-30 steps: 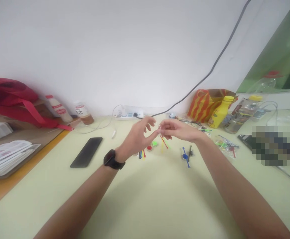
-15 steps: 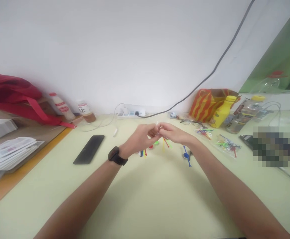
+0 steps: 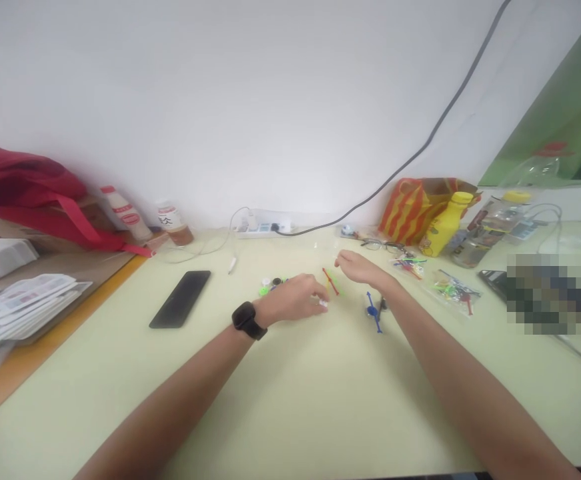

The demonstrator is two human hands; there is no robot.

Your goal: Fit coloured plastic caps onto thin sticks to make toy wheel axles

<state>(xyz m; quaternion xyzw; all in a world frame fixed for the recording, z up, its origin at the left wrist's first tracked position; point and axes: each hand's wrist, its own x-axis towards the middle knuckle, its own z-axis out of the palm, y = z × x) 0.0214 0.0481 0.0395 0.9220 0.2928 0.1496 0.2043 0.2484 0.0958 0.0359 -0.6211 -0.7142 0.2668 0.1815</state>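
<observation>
Dark characters stand on the white label of the jar (image 3: 173, 223), too blurred to read with certainty; the white bottle (image 3: 126, 213) beside it bears a red oval mark whose lettering is too small to make out. The yellow bottle (image 3: 443, 225) carries a small printed figure, and the print on the papers (image 3: 45, 297) is illegible. Next to the yellow bottle, the bag (image 3: 403, 210) is striped red and yellow, with creased sides. The clear pouch (image 3: 455, 293) is thin, glossy film around colourful pieces. The phone (image 3: 180, 299) is a flat, dark slab lying on the smooth, pale green worktop (image 3: 280, 407). The blue arrow (image 3: 372, 312) is slim, with a round middle and pointed ends, near the right forearm; the red arrow (image 3: 330, 281) lies between the hands, with yellow and green slips close about it. Small round pieces (image 3: 264, 287), white, green and black, sit just behind the left wrist. The left hand (image 3: 304, 299) is low over the worktop, wrist in a black watch (image 3: 248, 321), thumb and fingers pinching a small pale piece (image 3: 323, 304). The right hand (image 3: 356, 266) bends inward, fingers curled; whether it grips anything cannot be told.
</observation>
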